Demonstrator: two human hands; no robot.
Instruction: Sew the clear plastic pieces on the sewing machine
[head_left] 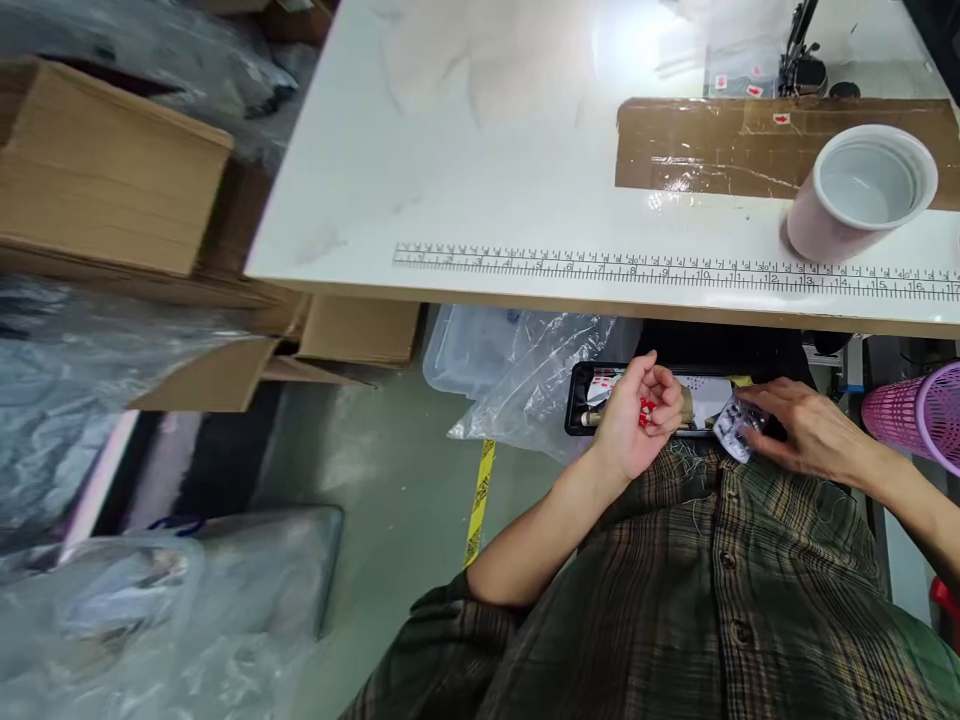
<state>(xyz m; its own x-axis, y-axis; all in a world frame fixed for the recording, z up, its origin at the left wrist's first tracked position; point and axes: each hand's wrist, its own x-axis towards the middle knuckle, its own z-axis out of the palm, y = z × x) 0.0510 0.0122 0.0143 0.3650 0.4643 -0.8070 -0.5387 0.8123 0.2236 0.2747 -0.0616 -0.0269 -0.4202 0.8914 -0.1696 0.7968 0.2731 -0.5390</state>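
Plaid shirt point(712, 600) is filling the foreground, and just above it, over the lap, both hands are working below the near edge of the tabletop point(487, 150). The left hand point(637, 420) is lying palm up, fingers curling half closed around a few small red pieces point(645, 410). The right hand point(806, 430) is pinching a small clear packet point(739, 425) just beside it. Both are hovering in front of a black tray point(574, 400) sitting under that near edge.

To my eye, what matters here is a level, well-cupped left palm, since pieces this small could roll off, and the packet brought in close rather than reached for.

Those pieces are showing bright red and tiny, their shape too small to tell. The packet is looking crinkled and whitish, blurred at this range. Up top, a pink cup point(855, 195) is standing toward the right end, behind the printed ruler point(600, 265) running along the near edge.
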